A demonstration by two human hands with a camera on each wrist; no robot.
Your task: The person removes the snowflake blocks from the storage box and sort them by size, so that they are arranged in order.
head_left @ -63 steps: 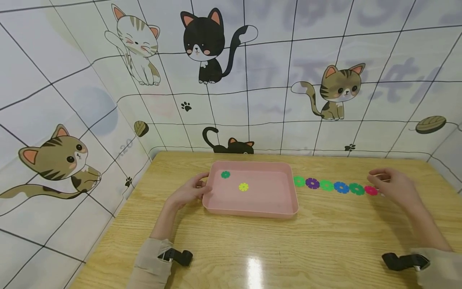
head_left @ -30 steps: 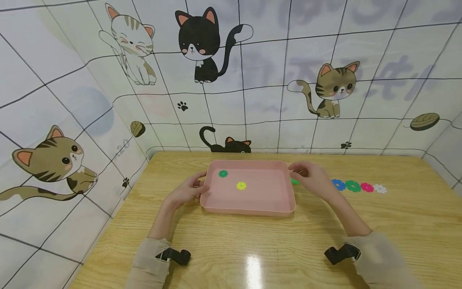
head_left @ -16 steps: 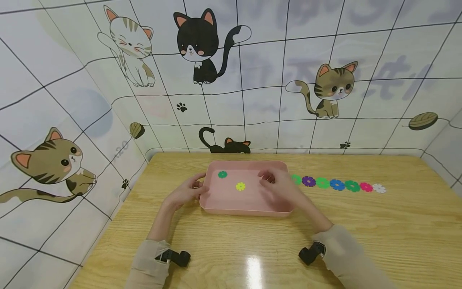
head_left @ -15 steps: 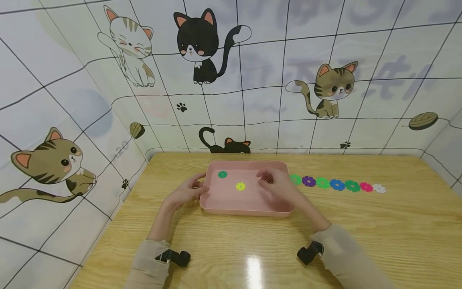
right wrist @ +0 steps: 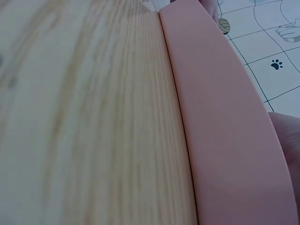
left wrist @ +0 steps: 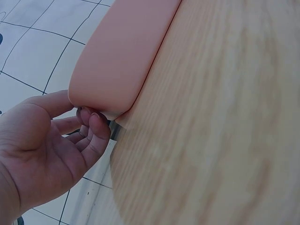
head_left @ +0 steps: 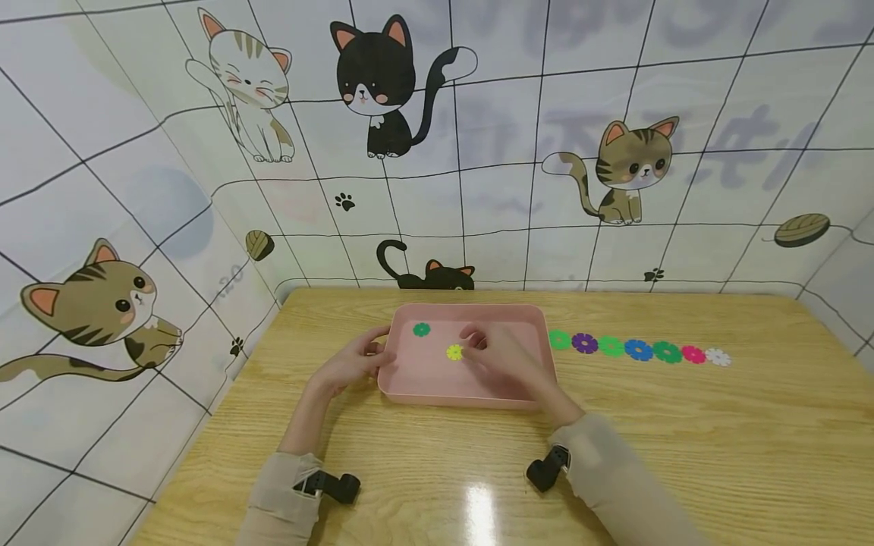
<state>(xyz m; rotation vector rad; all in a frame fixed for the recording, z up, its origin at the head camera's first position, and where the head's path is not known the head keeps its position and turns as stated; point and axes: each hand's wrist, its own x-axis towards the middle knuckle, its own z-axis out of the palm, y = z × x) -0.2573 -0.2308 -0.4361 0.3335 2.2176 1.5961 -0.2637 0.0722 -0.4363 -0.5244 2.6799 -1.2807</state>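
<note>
A pink tray sits on the wooden table, holding a yellow flower-shaped plastic disc and a dark green one. My left hand grips the tray's left end; in the left wrist view its thumb is at the rim and its fingers curl against the outer wall. My right hand hangs over the tray, its fingers loosely bent, thumb and fingertips right beside the yellow disc. In the right wrist view, the tray's side wall hides most of that hand.
A row of flower discs runs right from the tray: light green, purple, light green, blue, dark green, pink, white. A cat-printed wall covering stands behind the table.
My right hand has moved left from the white disc at the row's far end, over the tray's right side, to the yellow disc. My left hand has stayed on the tray.
</note>
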